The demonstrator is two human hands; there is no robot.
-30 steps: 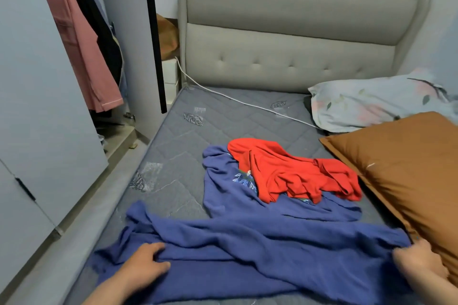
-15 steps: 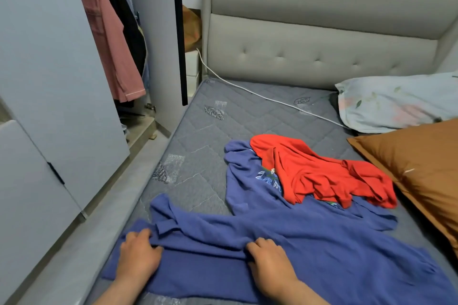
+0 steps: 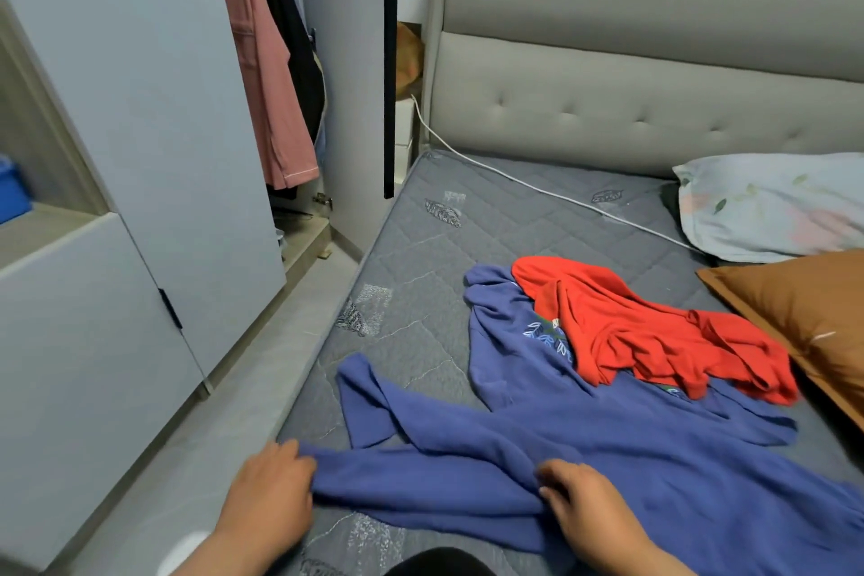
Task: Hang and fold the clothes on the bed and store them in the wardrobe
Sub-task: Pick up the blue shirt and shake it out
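Blue sweater (image 3: 631, 458) sprawls on the mattress (image 3: 421, 257); I see left hand (image 3: 269, 486) and right hand (image 3: 584, 510) both curled, gripping its near sleeve; red top (image 3: 654, 332) overlaps it.

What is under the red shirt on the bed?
Blue clothing lies under the red shirt, on the grey mattress. A bit of its leaf print peeks out at the edge. The rest of the print, and anything else beneath, is covered.

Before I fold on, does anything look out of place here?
A white cable trails across the mattress from the headboard corner to the flowered pillow, a snag risk while folding. Nothing else stands out.
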